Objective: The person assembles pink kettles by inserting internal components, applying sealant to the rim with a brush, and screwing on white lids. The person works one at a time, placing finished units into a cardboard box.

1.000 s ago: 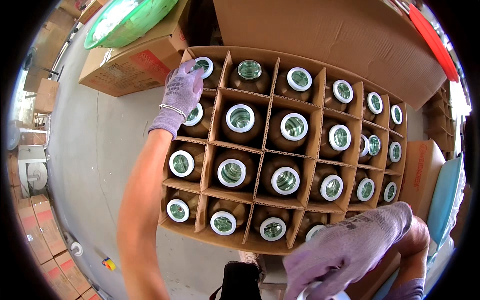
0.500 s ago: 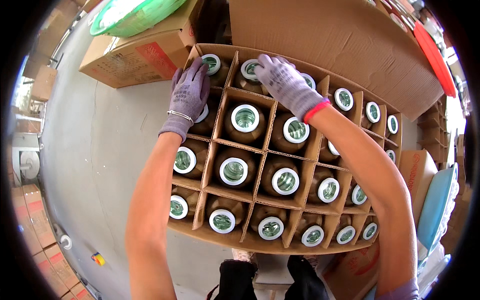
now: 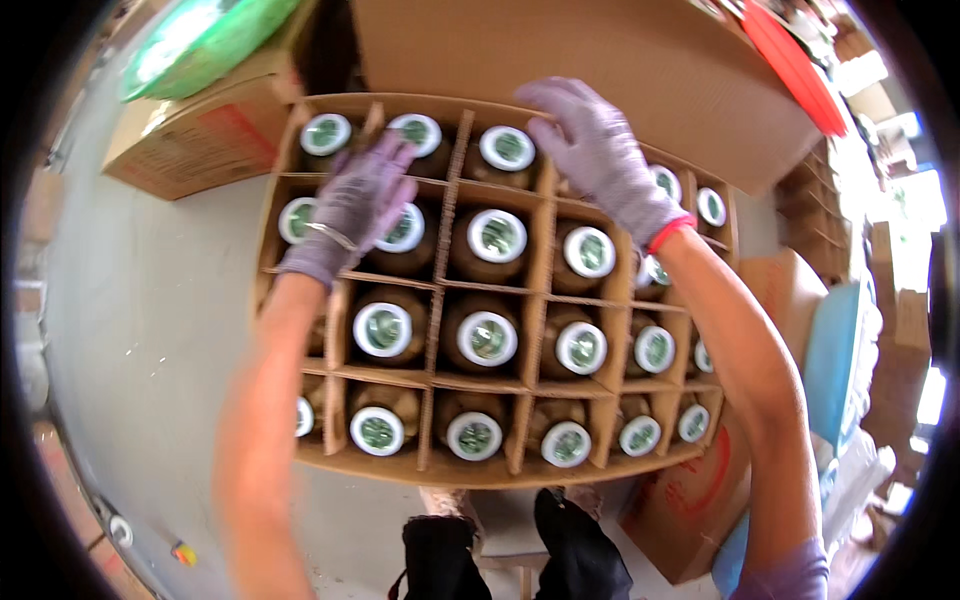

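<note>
Since 0.5 s ago: right hand (image 3: 600, 150) has slid farther toward the far edge of the carton, fingers now over the far rim/flap line; left hand (image 3: 360, 200) has shifted a little right, now lying across the 2nd cell of the far rows.

Both hands in grey knit gloves, palms down. Left hand flat, fingers spread over a bottle cap and divider strip, gripping nothing. Right hand curled over the far wall; cannot tell if it pinches the cardboard or just rests.

Carton (image 3: 300, 455): open-top, on the floor in front of the person's feet, w/ cardboard divider grid (image 3: 436, 290). Each cell holds one brown bottle (image 3: 487, 338), upright, white-ringed cap w/ green centre. Far flap (image 3: 600, 70) stands open behind.

Handling, judged: full of glass-looking bottles, so heavy as a unit and fragile; dividers thin, bendy, no load-bearing. Single bottle: stiff, prob. smooth; take by neck/cap, straight up out of the cell. Whole carton: grip under the base or low on the side walls, not by flaps.

Nearby: another box (image 3: 190, 150) far left, green sheet (image 3: 200, 40) on it.
</note>
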Action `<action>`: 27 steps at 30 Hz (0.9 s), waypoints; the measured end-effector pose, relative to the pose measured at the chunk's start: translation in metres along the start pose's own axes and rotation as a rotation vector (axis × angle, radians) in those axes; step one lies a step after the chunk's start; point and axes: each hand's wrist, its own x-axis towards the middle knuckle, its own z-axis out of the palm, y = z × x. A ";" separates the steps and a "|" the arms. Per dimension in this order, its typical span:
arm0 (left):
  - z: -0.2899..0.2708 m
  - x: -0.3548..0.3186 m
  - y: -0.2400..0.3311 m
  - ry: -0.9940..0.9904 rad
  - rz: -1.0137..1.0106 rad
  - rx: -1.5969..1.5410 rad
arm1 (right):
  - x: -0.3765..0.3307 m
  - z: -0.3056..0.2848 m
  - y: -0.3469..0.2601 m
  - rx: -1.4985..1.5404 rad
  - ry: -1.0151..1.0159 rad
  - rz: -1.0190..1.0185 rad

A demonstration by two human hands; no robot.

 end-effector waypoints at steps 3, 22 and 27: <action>-0.026 0.018 0.020 0.009 0.056 0.066 | -0.056 -0.083 0.013 -0.022 -0.001 0.340; -0.083 0.010 0.288 0.145 -0.115 -0.718 | -0.181 -0.097 0.058 -0.097 -0.046 0.611; -0.097 -0.020 0.332 0.097 -0.196 -0.898 | -0.196 -0.086 0.071 -0.345 -0.336 0.557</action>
